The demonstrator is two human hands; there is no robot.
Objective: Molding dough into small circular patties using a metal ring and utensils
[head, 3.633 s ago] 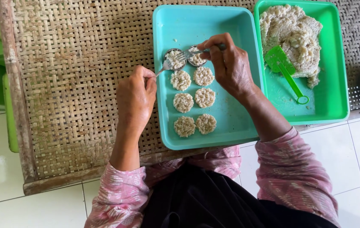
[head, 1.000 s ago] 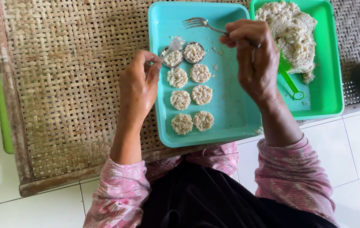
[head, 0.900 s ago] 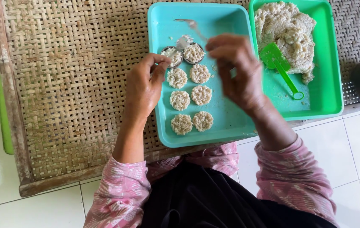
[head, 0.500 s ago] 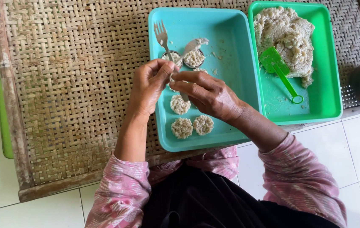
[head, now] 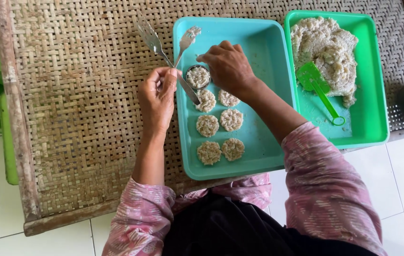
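The person was pressing rice mix into a small round metal mould [head: 198, 77] that sat at the top of the left row in the teal tray [head: 258, 95]. The right hand [head: 228, 68] had its grip closed on the mould's rim. The left hand [head: 157, 97] held a fork [head: 164, 54] and a spoon [head: 186, 40] together in a tight grip, their heads pointing up and away. Five flat round rice cakes [head: 220, 121] already lay in two rows below the mould. The step in hand looked like shaping one more cake; the next move would likely call for a slow, straight lift of the mould so the cake stayed whole. Beside it, a green tray [head: 377, 95] held a heap of rice mix [head: 325, 47] and a green scoop [head: 320, 90]. Both trays sat on a woven cane desk [head: 78, 104] over a white tiled floor [head: 401, 180].
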